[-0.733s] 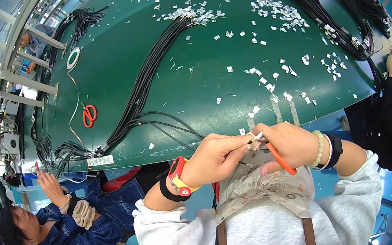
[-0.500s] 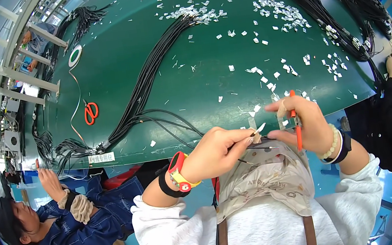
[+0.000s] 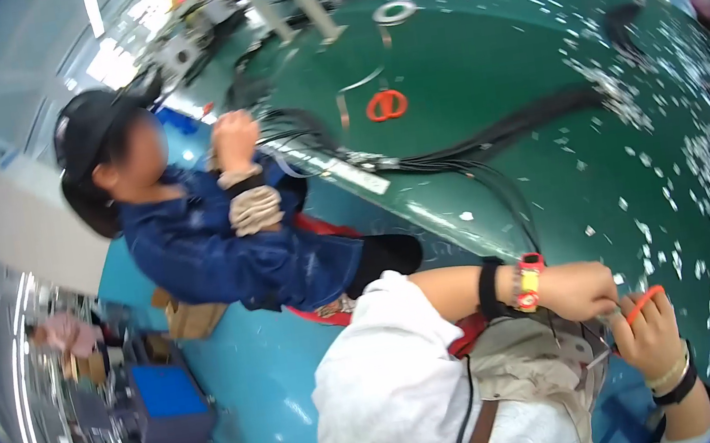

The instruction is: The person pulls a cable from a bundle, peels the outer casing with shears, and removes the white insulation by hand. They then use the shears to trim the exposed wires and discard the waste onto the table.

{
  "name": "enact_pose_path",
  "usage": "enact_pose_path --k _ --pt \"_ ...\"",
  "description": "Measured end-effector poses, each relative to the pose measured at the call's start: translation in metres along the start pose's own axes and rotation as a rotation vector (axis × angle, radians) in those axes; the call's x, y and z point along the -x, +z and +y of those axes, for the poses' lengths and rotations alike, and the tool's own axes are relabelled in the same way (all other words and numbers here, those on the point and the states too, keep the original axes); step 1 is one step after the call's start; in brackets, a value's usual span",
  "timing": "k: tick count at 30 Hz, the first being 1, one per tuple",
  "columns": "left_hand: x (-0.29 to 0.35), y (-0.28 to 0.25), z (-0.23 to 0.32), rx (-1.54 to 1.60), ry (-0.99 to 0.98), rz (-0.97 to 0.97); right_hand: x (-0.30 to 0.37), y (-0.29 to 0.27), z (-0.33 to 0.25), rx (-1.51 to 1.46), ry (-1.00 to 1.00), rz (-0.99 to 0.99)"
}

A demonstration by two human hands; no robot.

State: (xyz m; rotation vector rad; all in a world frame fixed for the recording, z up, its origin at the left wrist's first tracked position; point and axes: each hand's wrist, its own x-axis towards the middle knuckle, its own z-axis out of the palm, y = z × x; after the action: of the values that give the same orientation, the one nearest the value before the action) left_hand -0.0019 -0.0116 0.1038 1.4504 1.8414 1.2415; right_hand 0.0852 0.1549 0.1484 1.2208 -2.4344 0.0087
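Loose black cables [image 3: 522, 210] are draped over the tabletop [image 3: 485, 52] edge, long axis run down toward the left hand [image 3: 581, 290], the nearer. An orange-handled tool [image 3: 644, 303] is held in the right hand [image 3: 651, 338], just beside; whether anything is gripped by the curled left cannot be told.

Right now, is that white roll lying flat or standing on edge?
Flat on the green table: the white roll shows its round face upward.
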Motion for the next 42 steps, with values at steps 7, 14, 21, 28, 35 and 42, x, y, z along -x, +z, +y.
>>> enact_pose_path --k 7,14,21,28,35,42 --pt "0.006 0.005 -0.009 0.048 -0.018 0.023 -0.003 0.005 0.017 -0.403 0.113 -0.272" --pt "0.008 0.013 -0.017 0.052 0.006 0.090 0.000 0.009 0.017 -0.483 0.306 -0.312" --pt "0.019 0.023 -0.008 -0.231 -0.037 0.202 -0.004 0.010 0.020 -0.720 0.575 -0.388" --pt "-0.011 0.021 -0.041 0.426 -0.188 0.069 0.018 0.028 0.038 -0.387 0.183 -0.194" --pt "-0.035 0.004 -0.054 0.402 -0.116 -0.032 0.000 0.024 0.065 -0.146 -0.239 0.044" --pt "-0.027 0.004 -0.017 -0.031 -0.103 -0.104 0.005 -0.003 0.050 -0.394 -0.032 -0.290"
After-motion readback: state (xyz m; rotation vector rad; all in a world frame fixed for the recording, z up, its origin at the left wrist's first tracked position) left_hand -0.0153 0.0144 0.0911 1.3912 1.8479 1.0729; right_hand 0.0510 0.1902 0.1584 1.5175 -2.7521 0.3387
